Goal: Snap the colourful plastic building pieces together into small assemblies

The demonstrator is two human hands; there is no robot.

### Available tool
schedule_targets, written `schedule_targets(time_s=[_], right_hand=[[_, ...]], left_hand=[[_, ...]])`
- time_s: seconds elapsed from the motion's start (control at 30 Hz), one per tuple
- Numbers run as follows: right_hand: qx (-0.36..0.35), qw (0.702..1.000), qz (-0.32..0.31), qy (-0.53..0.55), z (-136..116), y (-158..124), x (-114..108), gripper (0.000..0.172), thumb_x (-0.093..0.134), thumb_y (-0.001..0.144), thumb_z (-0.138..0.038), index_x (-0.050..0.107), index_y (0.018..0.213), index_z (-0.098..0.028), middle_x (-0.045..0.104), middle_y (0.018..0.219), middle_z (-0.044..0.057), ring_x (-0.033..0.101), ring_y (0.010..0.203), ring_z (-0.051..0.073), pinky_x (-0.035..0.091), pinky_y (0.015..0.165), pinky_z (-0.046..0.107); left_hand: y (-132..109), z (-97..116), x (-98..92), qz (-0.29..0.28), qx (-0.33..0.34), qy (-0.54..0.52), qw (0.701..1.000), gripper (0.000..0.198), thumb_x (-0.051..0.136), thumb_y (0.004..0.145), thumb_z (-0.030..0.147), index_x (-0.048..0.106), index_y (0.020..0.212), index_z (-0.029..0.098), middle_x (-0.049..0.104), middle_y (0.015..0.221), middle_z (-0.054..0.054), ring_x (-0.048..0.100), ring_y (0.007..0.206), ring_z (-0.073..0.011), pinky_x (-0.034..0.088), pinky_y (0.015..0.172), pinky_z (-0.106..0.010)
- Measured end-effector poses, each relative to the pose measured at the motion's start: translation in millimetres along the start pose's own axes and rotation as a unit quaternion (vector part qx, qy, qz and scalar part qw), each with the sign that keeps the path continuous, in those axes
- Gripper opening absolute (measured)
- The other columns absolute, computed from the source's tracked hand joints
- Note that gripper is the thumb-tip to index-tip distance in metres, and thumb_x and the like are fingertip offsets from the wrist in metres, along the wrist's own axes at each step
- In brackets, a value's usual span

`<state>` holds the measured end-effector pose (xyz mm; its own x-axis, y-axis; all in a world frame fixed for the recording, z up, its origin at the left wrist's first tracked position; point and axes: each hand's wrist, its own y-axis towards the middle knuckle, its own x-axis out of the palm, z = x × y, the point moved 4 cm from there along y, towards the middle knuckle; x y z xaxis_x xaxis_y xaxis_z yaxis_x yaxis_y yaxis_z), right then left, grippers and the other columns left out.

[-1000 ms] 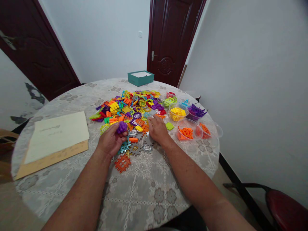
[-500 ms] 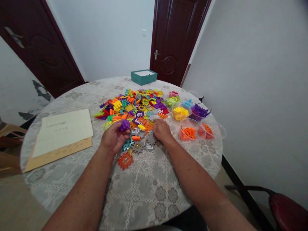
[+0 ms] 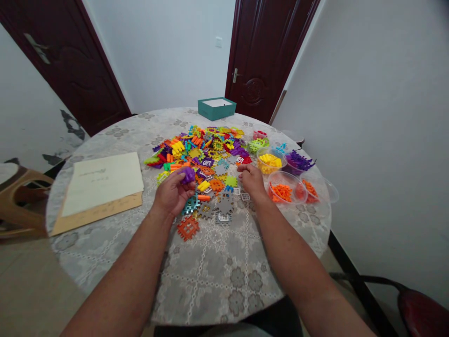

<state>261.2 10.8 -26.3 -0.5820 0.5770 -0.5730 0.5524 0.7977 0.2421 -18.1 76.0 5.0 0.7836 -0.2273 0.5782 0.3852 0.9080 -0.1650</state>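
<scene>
Holding purple bits point(image 3: 188, 175) in curled fingers, maybe so none dropped, the left hand point(image 3: 171, 194) was near-left of the toy pile point(image 3: 213, 146); nobody could tell whether the right hand point(image 3: 253, 181) pinched anything.

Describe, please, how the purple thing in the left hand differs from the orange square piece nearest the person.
The purple thing is bulky and rounded; the orange square is flat, with notched edges. The purple thing is held in the left hand; the orange square lies on the tablecloth. Both are brightly coloured.
</scene>
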Motion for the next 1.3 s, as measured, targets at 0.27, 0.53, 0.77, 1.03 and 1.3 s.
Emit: schedule_targets(time_s=[0.27, 0.53, 0.77, 1.03, 1.3], right_hand=[[-0.049, 0.99, -0.124, -0.037, -50.8, -18.2, -13.6, 0.032, 0.052, 0.09, -0.013, 0.076, 0.11, -0.019, 0.078, 0.113, 0.006, 0.071, 0.101, 0.019, 0.054, 0.099, 0.037], [-0.119, 0.961, -0.217, -0.126, -59.3, -75.5, -24.6, 0.054, 0.07, 0.095, -0.035, 0.059, 0.146, -0.021, 0.066, 0.136, 0.013, 0.066, 0.117, 0.023, 0.05, 0.103, 0.036], [-0.097, 0.949, -0.254, -0.163, -47.4, -87.7, -16.9, 0.07, 0.079, 0.087, -0.045, 0.055, 0.149, -0.024, 0.074, 0.111, 0.008, 0.069, 0.095, 0.023, 0.05, 0.084, 0.032], [-0.062, 0.977, -0.194, -0.066, -39.5, -81.0, -6.3, 0.028, 0.064, 0.095, -0.029, 0.067, 0.122, -0.023, 0.07, 0.081, -0.001, 0.064, 0.071, 0.017, 0.042, 0.066, 0.027], [-0.088, 0.978, -0.164, -0.09, -46.2, -83.9, -6.6, 0.04, 0.071, 0.091, -0.039, 0.067, 0.126, -0.021, 0.072, 0.096, 0.004, 0.066, 0.084, 0.019, 0.047, 0.076, 0.029]], left_hand=[[3.2, -6.9, -0.6, -0.027, 0.003, 0.002, 1.0, 0.032, 0.063, 0.085, 0.018, 0.059, 0.116, 0.019, 0.072, 0.094, -0.006, 0.079, 0.08, -0.0264, 0.064, 0.062, -0.038], [3.4, -10.6, 1.1, -0.043, 0.022, 0.033, 0.998, 0.032, 0.063, 0.087, 0.019, 0.058, 0.119, 0.018, 0.072, 0.098, -0.008, 0.079, 0.081, -0.0266, 0.064, 0.058, -0.035], [2.4, -11.6, 2.8, -0.036, 0.038, 0.055, 0.997, 0.031, 0.065, 0.091, 0.022, 0.06, 0.121, 0.018, 0.073, 0.101, -0.009, 0.079, 0.084, -0.0247, 0.064, 0.061, -0.033], [-0.3, -14.0, 5.1, -0.045, -0.04, 0.001, 0.998, 0.025, 0.057, 0.096, 0.025, 0.064, 0.116, 0.012, 0.074, 0.105, -0.015, 0.079, 0.092, -0.0288, 0.065, 0.072, -0.037], [-5.3, -13.9, 9.5, -0.075, -0.006, 0.057, 0.996, 0.048, 0.061, 0.081, 0.006, 0.061, 0.128, 0.016, 0.072, 0.116, -0.015, 0.078, 0.097, -0.0278, 0.066, 0.074, -0.039]])
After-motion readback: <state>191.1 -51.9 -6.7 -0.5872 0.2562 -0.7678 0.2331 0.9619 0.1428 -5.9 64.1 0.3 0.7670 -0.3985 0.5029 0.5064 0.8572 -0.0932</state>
